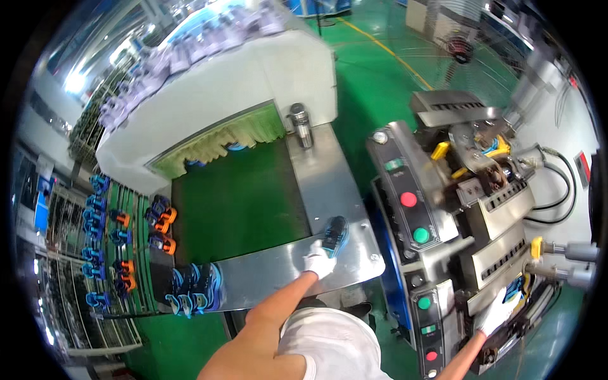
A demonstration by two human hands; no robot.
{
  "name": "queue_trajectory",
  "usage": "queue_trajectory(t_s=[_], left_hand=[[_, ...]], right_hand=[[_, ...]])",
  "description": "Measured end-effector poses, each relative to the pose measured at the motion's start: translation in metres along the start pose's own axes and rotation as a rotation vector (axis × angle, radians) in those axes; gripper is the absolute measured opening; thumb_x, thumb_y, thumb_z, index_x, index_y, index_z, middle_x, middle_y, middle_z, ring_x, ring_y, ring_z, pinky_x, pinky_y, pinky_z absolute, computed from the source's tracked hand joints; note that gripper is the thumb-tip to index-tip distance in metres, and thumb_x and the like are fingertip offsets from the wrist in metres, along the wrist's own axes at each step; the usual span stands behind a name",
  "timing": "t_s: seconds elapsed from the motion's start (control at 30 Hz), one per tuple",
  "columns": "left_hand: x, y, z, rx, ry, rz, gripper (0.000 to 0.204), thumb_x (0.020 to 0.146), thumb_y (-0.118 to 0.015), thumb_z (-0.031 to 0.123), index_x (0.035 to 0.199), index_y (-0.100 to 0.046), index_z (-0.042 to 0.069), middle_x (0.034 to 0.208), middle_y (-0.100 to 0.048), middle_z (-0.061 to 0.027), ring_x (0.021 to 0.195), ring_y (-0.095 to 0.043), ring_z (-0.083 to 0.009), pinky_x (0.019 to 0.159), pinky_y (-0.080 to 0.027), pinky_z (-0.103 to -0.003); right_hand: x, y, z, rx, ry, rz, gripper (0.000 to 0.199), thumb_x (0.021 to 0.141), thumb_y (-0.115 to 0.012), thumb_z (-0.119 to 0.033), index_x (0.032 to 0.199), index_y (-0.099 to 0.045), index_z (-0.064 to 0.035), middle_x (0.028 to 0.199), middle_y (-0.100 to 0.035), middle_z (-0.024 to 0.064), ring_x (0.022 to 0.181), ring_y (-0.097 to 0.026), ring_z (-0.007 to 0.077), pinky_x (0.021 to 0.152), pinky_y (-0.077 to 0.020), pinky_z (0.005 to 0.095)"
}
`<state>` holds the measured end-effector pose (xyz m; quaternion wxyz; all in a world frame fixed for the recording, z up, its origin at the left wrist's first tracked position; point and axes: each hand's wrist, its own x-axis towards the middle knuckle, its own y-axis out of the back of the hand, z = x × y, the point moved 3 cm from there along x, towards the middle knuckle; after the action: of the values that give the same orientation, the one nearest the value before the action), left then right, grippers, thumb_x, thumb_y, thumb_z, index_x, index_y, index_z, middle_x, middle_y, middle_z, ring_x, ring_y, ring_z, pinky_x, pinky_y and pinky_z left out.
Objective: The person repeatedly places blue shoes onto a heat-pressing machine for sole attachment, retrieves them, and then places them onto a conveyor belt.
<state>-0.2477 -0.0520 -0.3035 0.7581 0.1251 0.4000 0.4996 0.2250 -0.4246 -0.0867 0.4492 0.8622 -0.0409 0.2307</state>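
Observation:
My left hand (320, 263), in a white glove, grips the near end of a dark shoe upper with blue trim (336, 234) on the metal ledge (253, 269). Off to the right, my right hand (497, 313), also gloved, reaches into the lower station of a shoe machine (500, 253). Its fingers close on a blue shoe upper (514, 288) there, partly hidden by the glove and the metal parts. Several dark uppers with blue edging (195, 288) stand in a row at the ledge's left end.
A green conveyor belt (240, 202) runs under a bristle curtain (221, 142) into a white housing topped with pale shoes (209, 41). A steel flask (301, 126) stands beside it. Racks at left hold blue and orange uppers (161, 218). Machine panels carry red and green buttons (408, 199).

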Motion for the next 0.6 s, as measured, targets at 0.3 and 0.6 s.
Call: queue_trajectory(t_s=[0.3, 0.6], left_hand=[[0.064, 0.115, 0.042, 0.470, -0.566, -0.666, 0.072, 0.091, -0.066, 0.051, 0.147, -0.053, 0.007, 0.145, -0.058, -0.0190, 0.134, -0.055, -0.0375, 0.115, -0.042, -0.047], [0.408, 0.390, -0.050, 0.466, -0.586, 0.762, 0.047, 0.095, -0.058, 0.018, 0.142, -0.056, 0.016, 0.138, -0.058, -0.0176, 0.127, -0.054, -0.0400, 0.106, -0.043, -0.060]], right_hand=[[-0.218, -0.086, -0.113, -0.612, 0.070, -0.558, 0.118, 0.068, -0.088, -0.018, 0.162, -0.018, 0.0036, 0.166, -0.023, 0.0287, 0.155, -0.019, 0.0455, 0.128, -0.0173, 0.0482], [-0.342, 0.020, -0.089, -0.700, 0.117, -0.709, 0.081, 0.083, -0.082, -0.033, 0.147, -0.049, 0.0028, 0.136, -0.060, 0.0274, 0.126, -0.059, 0.0367, 0.110, -0.0467, 0.0445]])
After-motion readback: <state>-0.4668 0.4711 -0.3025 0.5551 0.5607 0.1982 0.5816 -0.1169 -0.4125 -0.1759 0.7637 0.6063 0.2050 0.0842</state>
